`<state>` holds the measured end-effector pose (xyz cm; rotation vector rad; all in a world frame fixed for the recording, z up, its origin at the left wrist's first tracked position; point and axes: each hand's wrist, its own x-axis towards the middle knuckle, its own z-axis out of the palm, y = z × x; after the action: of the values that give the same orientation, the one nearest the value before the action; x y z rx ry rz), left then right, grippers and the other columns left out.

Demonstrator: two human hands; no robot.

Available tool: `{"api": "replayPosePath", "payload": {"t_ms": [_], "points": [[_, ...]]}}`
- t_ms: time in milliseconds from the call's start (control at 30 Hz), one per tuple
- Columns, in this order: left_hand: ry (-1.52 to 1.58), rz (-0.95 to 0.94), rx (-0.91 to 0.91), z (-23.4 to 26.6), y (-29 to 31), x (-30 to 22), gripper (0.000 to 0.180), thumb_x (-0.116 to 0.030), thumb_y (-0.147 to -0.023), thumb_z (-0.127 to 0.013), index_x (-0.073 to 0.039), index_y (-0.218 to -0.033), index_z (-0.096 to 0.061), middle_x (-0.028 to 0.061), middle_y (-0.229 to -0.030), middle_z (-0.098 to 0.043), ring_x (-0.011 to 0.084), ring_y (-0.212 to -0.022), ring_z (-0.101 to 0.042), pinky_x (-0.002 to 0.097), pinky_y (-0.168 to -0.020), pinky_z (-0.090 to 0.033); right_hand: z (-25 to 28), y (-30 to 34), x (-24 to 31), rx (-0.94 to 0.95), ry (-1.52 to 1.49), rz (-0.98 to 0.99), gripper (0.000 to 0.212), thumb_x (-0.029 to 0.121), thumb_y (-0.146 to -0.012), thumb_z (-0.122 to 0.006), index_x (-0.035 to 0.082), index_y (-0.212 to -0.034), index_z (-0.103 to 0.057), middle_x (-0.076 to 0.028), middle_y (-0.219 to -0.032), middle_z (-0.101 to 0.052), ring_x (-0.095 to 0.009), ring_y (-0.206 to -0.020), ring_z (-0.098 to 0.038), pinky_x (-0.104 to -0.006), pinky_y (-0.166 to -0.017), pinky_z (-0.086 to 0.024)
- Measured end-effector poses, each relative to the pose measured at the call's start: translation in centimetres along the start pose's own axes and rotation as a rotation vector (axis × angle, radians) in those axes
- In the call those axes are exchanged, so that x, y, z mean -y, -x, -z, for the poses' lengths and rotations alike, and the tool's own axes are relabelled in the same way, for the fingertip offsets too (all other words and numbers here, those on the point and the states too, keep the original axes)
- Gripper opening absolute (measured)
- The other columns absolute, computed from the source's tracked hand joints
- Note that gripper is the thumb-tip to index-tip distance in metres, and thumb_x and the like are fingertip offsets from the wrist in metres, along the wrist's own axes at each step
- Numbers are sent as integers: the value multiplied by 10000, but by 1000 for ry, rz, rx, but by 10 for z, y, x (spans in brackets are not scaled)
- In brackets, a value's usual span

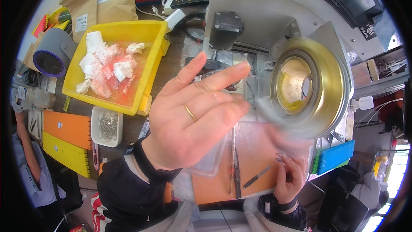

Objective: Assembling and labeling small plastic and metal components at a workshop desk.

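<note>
My left hand (195, 114) is raised over the middle of the bench, its back towards me and a gold ring on one finger. Two fingers stretch apart; the others bend together near the wheel, the thumb is hidden, and what they pinch does not show. A large brass-coloured wheel (332, 92) with a hollow centre stands just right of those fingertips, its front lower edge smeared by motion. Low on the right, my right hand (289, 178) has its fingers drawn together over the orange mat (257, 144). Whatever lies between them is too small to name.
Crumpled tissues (122, 68) fill a yellow tray (148, 79) at left. Beside it stands a white dish (95, 135) of small metal pieces. A craft knife (95, 154), thin tools (237, 176) and a small blade (256, 177) lie nearby. A black motor (226, 30) stands behind.
</note>
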<state>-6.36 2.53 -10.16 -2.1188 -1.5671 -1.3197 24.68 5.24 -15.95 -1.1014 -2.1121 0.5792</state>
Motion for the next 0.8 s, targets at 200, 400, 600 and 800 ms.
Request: {"api": "replayPosePath", "payload": {"t_ms": [200, 400, 600, 800], "points": [[-47, -14, -63, -2, 4, 3, 112, -36, -768, -645, -75, -865, -685, 43, -855, -702, 260, -1061, -694, 441, -1080, -401, 6, 8, 8, -57, -30, -14, 264, -94, -780, -640, 3, -1023, -671, -139, -1026, -670, -140, -685, -599, -225, -570, -436], [-72, -6, -21, -5, 2, 1, 193, 63, -766, -677, -68, -908, -684, 85, -863, -681, 327, -1121, -659, 526, -1064, -396, 37, -45, 77, 554, -342, 824, 334, -39, -789, -596, 77, -1086, -693, -98, -1064, -721, -190, -915, -690, -284, -766, -572], [-159, -63, -113, -4, 0, 8, 160, 36, -734, -687, -53, -865, -670, 88, -889, -706, 277, -1054, -689, 465, -1025, -452, 9, -55, 173, 1, -351, 1529, 313, 171, -959, -537, -71, -1106, -668, -165, -1113, -684, -288, -1021, -656, -396, -896, -549], [-19, -55, -141, -12, -6, 0, 140, 77, -800, -661, -33, -885, -677, 84, -883, -697, 307, -1123, -661, 500, -1054, -418, 52, -48, 157, -218, -62, 1760, 318, 223, -981, -512, 8, -982, -746, -68, -941, -755, -135, -906, -721, -243, -875, -565]]}}
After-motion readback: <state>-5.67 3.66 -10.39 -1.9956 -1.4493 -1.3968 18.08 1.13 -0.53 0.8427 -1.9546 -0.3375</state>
